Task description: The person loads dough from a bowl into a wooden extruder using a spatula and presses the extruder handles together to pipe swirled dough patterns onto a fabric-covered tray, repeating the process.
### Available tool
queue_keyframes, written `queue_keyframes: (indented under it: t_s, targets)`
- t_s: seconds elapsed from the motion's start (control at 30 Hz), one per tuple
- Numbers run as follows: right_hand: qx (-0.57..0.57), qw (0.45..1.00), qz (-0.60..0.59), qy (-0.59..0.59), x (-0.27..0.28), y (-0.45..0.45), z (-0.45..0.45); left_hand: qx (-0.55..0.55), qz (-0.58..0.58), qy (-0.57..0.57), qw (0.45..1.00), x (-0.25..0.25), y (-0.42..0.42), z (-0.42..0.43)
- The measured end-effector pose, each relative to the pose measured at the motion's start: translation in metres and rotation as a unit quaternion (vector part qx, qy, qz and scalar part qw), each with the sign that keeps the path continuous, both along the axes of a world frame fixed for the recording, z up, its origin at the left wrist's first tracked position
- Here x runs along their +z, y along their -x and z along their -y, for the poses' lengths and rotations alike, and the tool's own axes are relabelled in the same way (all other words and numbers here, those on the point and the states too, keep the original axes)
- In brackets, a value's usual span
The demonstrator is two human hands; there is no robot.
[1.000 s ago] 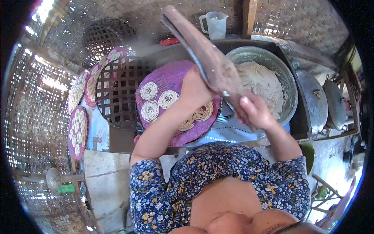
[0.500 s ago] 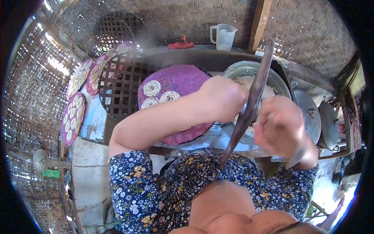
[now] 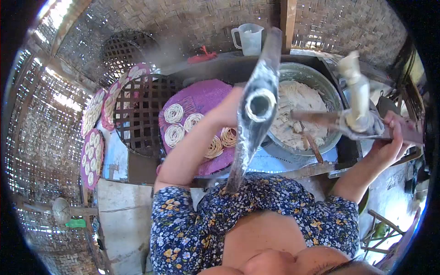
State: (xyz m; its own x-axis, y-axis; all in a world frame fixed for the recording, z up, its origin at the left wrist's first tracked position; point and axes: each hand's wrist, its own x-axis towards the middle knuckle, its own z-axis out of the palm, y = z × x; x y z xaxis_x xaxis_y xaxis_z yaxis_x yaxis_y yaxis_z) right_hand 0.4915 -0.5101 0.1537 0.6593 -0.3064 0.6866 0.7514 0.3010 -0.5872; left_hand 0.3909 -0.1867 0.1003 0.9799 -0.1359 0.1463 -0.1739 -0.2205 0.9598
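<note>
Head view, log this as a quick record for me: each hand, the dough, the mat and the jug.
Left hand: holding holed bar, fingers mostly hidden
Right hand: gripping pegged bar near one end
Bars: apart from each other
Dough: in basin, utensil resting in it
Purple mat: five noodle nests visible
Jug: at the back, near the wall
</note>
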Motion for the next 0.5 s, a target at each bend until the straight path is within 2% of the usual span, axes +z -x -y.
queue_keyframes:
  t_s: [0.03, 0.07, 0.1, 0.13, 0.2, 0.23, 0.3, 0.33, 0.37, 0.4, 0.43, 0.5]
  targets:
    - [-0.017, 0.998, 0.006, -0.063, -0.010, 0.000, -0.003, -0.033, -0.042, 0.144, 0.988, -0.007, -0.005, 0.010]
    - [-0.029, 0.991, 0.013, -0.126, -0.017, 0.000, -0.008, -0.068, -0.073, 0.232, 0.968, -0.010, -0.010, 0.024]
    - [0.005, 0.987, -0.029, -0.158, -0.027, 0.003, -0.012, -0.099, -0.102, 0.317, 0.938, -0.016, -0.016, 0.038]
    - [0.042, 0.979, -0.072, -0.188, -0.039, 0.009, -0.017, -0.055, 0.126, 0.177, 0.975, -0.027, -0.025, 0.046]
    - [0.127, 0.958, -0.147, -0.212, -0.071, 0.014, -0.032, -0.036, 0.301, 0.189, 0.934, -0.050, -0.040, 0.059]
    - [0.171, 0.947, -0.177, -0.207, -0.090, 0.017, -0.041, -0.014, 0.357, 0.220, 0.908, -0.039, -0.037, 0.059]
    - [0.294, 0.921, -0.186, -0.177, -0.109, 0.033, -0.067, -0.036, 0.329, 0.395, 0.857, -0.037, -0.032, 0.052]
    - [0.251, 0.945, -0.207, 0.039, -0.139, 0.022, -0.061, 0.027, 0.327, 0.366, 0.871, -0.029, -0.023, 0.045]
    - [0.193, 0.923, -0.220, 0.251, -0.163, 0.009, -0.051, 0.050, 0.418, 0.307, 0.854, -0.025, -0.025, 0.041]
    - [0.136, 0.858, -0.187, 0.459, -0.165, 0.007, -0.049, 0.071, 0.392, 0.306, 0.864, -0.021, -0.019, 0.039]
    - [0.072, 0.747, -0.150, 0.644, -0.166, 0.004, -0.046, 0.090, 0.363, 0.309, 0.875, -0.019, -0.011, 0.037]
    - [0.008, 0.564, -0.100, 0.819, -0.207, -0.016, -0.035, 0.172, 0.326, 0.268, 0.890, -0.018, -0.002, 0.036]
